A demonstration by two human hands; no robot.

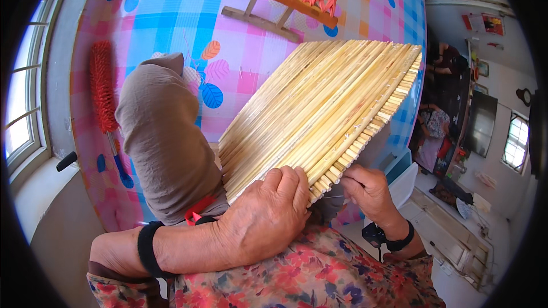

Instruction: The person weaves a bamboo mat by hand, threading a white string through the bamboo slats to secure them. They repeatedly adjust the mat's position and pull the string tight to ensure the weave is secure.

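Note:
A stiff mat of pale yellow plant stalks (319,102), laid side by side and stitched near the ends, slants across my lap. My left hand (267,217) is closed over its near edge, the fingers curled on top of the stalks. Just right of the mat's near corner, my right hand (368,193) pinches thumb and fingers together beside the cut stalk ends. A fine pale thread (334,197) runs from the mat toward those fingertips; a needle, if any, is too small to make out.
My bent leg in grey trousers (165,142) lies left of the mat on a checked, leaf-patterned cover (171,5). A wooden frame with red strips (285,0) stands beyond. A red duster (103,85) lies at left. Pale plastic bins (402,177) and seated people (436,125) are at right.

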